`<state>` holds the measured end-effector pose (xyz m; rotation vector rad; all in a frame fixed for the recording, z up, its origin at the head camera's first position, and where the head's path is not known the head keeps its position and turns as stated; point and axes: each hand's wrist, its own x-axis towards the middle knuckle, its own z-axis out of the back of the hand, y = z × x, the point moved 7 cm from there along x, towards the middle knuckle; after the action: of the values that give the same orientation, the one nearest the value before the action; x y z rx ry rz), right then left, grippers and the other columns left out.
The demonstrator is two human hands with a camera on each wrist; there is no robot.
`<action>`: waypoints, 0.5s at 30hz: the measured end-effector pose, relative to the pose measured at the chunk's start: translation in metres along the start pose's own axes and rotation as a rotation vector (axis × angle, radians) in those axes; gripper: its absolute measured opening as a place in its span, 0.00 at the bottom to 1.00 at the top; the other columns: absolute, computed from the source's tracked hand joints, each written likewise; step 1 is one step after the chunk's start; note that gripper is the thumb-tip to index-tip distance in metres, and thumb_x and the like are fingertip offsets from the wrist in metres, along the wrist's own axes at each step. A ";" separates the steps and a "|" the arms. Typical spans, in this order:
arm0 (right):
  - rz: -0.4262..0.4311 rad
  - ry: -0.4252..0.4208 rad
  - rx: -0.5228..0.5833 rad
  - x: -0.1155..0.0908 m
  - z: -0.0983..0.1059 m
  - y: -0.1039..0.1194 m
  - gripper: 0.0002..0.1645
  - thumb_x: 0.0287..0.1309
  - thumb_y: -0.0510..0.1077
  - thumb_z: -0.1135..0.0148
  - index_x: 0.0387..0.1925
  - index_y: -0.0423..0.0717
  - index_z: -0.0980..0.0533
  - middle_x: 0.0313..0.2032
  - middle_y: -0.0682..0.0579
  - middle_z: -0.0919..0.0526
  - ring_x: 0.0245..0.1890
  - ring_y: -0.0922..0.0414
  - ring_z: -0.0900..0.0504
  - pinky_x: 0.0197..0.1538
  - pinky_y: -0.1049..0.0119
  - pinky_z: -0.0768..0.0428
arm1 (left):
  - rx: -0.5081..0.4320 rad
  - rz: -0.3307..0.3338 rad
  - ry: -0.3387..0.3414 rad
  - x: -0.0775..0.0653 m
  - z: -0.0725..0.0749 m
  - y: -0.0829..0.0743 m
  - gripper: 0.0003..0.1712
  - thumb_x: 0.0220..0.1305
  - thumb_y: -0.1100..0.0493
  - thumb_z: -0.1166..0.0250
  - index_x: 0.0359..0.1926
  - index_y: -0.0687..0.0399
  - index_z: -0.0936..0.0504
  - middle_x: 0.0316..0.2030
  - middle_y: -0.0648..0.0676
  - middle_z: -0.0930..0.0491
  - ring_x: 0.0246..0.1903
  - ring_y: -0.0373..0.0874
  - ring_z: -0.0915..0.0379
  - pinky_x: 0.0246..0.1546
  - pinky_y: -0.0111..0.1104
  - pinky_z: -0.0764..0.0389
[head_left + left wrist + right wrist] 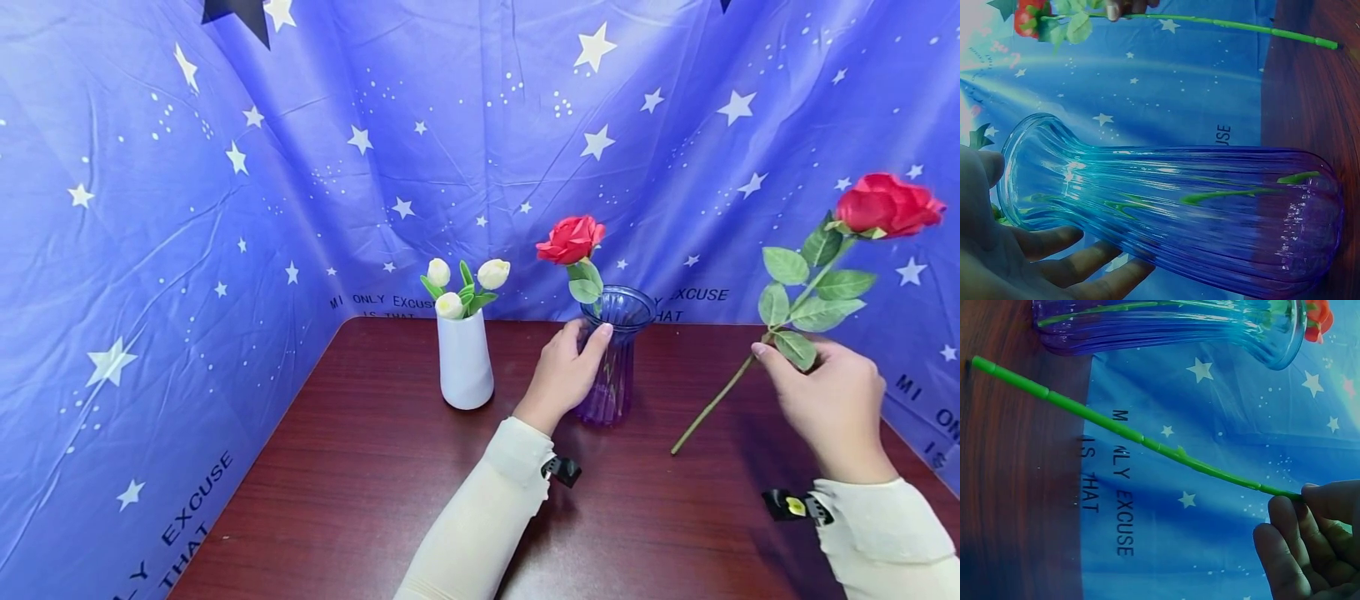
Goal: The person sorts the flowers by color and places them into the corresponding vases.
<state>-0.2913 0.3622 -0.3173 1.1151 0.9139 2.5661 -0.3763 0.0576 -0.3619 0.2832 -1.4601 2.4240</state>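
Observation:
A blue-to-purple ribbed glass vase stands upright on the table, holding a red artificial rose that leans left over the rim. My left hand grips the vase near its neck from the left, thumb at the rim and fingers along the side, as the left wrist view shows. My right hand pinches the green stem of a second red rose just below its leaves. That rose tilts up to the right, to the right of the vase, and its stem's lower end points down toward the table.
A white vase with several white tulips stands left of the glass vase on the dark red wooden table. Blue star-patterned cloth hangs behind the table and on both sides.

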 end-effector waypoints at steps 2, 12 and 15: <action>0.031 -0.015 -0.002 0.001 0.002 0.006 0.18 0.52 0.54 0.24 0.33 0.42 0.12 0.12 0.90 0.37 0.19 0.83 0.40 0.25 0.66 0.39 | -0.001 0.003 0.001 0.000 0.000 0.000 0.42 0.74 0.26 0.54 0.70 0.50 0.27 0.63 0.53 0.20 0.64 0.45 0.25 0.67 0.42 0.24; 0.145 -0.074 -0.010 0.007 0.012 0.028 0.18 0.52 0.52 0.23 0.38 0.42 0.12 0.14 0.92 0.41 0.21 0.86 0.44 0.29 0.63 0.41 | 0.003 0.000 0.001 0.000 -0.001 0.001 0.41 0.74 0.27 0.54 0.71 0.51 0.27 0.64 0.54 0.20 0.65 0.46 0.25 0.67 0.42 0.25; 0.163 -0.082 -0.006 0.009 0.015 0.034 0.17 0.52 0.52 0.23 0.33 0.41 0.13 0.13 0.90 0.40 0.20 0.86 0.44 0.29 0.63 0.42 | 0.002 0.000 0.000 0.001 -0.001 0.001 0.42 0.74 0.27 0.54 0.71 0.51 0.27 0.64 0.55 0.21 0.65 0.46 0.25 0.67 0.43 0.25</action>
<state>-0.2843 0.3458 -0.2836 1.3336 0.8275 2.6248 -0.3773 0.0580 -0.3631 0.2832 -1.4579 2.4258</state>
